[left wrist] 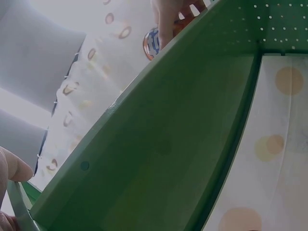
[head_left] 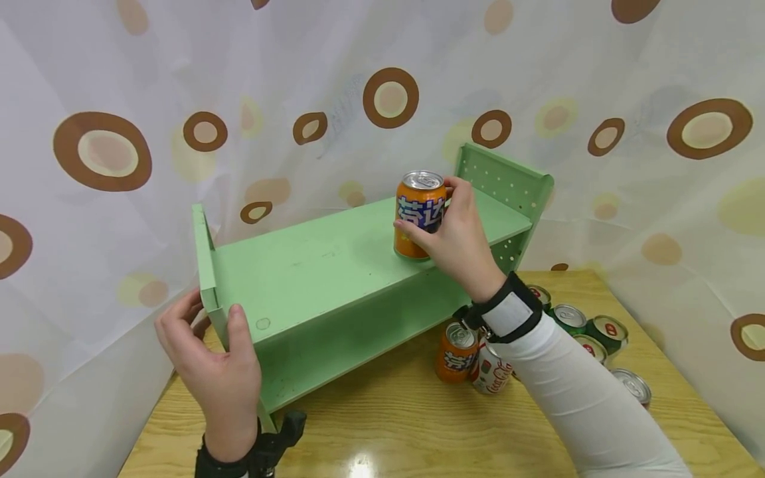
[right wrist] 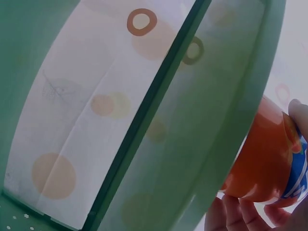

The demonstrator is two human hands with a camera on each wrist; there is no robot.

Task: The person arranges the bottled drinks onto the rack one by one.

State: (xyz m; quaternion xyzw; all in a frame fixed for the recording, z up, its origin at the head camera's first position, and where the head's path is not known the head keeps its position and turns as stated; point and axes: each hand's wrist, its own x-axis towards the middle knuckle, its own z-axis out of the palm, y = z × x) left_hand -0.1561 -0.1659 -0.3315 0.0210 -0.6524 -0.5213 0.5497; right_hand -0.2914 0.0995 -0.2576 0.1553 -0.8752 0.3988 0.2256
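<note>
The right hand is gripping an orange can with big letters on its blue label. The thumb is pressing on the front of the can, and the fingers are curling around the other side. The can is standing up straight at the top board of the green shelf, close to the front edge and nearer to the shelf's right end. Its shiny lid is facing up. Its bottom is hard to see well, so I cannot tell if it is touching the board.

The left hand is holding the left end of the shelf — the thumb is resting on the near side, and the fingers are wrapping around the outside. The shelf is sitting at a slant, with two long boards showing and lots of little holes dotting its right end.

Under the right arm, a second orange can is standing on the wooden surface, just beside a white can with red writing. A bunch of green cans is waiting farther right — the arm is hiding some of them. A white sleeve is covering the right arm, and a black strap is going around that wrist. Behind everything, a pale sheet with brown rings is hanging.
</note>
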